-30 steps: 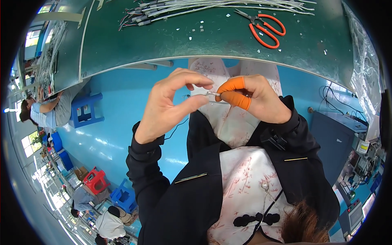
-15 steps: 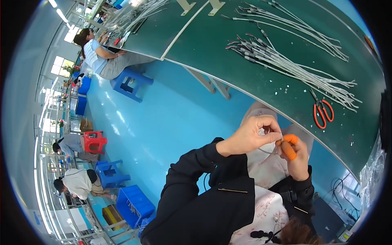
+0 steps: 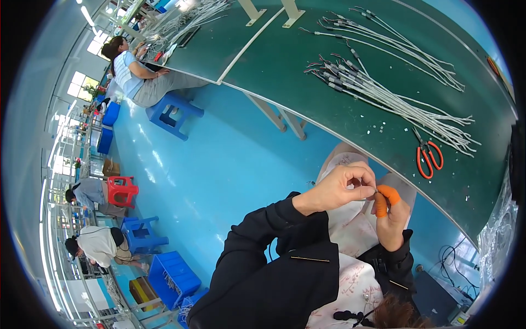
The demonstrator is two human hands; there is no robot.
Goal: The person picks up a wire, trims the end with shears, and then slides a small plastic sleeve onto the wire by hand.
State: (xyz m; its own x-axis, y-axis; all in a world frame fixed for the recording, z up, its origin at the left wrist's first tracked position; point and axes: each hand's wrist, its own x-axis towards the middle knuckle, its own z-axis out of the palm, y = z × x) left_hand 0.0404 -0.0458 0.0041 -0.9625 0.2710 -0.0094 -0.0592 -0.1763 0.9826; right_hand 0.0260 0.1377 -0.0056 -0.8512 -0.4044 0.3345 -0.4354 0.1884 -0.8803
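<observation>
Over my lap, just off the table's near edge, my two hands meet fingertip to fingertip. My left hand (image 3: 345, 189) is closed in a pinch on the end of a thin pale cable, which the fingers mostly hide. My right hand (image 3: 393, 216), with orange finger covers (image 3: 389, 194) on its thumb and forefinger, pinches at the same spot. On the green table (image 3: 350, 131), a bundle of white cables (image 3: 400, 104) with grey sleeves and stripped ends lies beyond my hands. Red-handled cutters (image 3: 427, 156) rest nearer, their jaws pointing away from me.
A smaller group of white cables (image 3: 402, 46) lies farther back. Small white scraps (image 3: 375, 128) dot the tabletop. At left, a co-worker (image 3: 131, 74) sits on a blue stool (image 3: 174, 114). Blue bins (image 3: 174, 278) and a red stool (image 3: 121, 191) stand on the floor.
My right hand has turned slightly, its orange-covered thumb now more upright and closer to the left fingertips. The whole view has shifted a little; the table things lie where they were.
</observation>
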